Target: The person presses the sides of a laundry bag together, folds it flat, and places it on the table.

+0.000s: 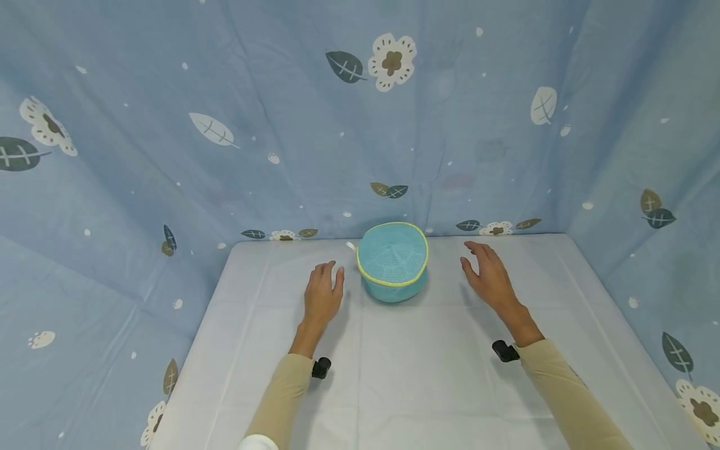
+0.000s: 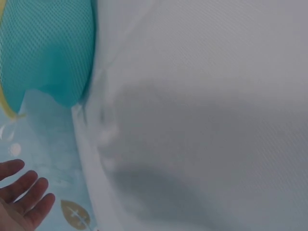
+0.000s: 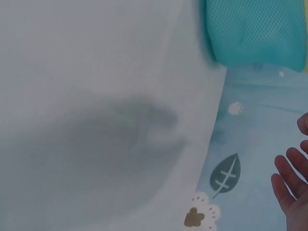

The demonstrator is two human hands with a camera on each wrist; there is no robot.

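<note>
A teal mesh basket (image 1: 392, 262) with yellow trim round its upper edge stands near the back of the table, a small white tag at its left side. To its left is my left hand (image 1: 323, 294), raised over the cloth with relaxed fingers and holding nothing. On the other side, farther from the basket, my right hand (image 1: 488, 276) hovers with thumb and fingers apart, also holding nothing. In the left wrist view the mesh wall (image 2: 53, 43) fills the upper left corner; the right wrist view has it (image 3: 257, 33) at the upper right.
A white cloth (image 1: 416, 375) covers the table. Behind it and along both sides hangs a blue curtain (image 1: 304, 137) printed with leaves and flowers. Black wrist cameras sit at both cuffs, and the hands cast soft shadows on the cloth.
</note>
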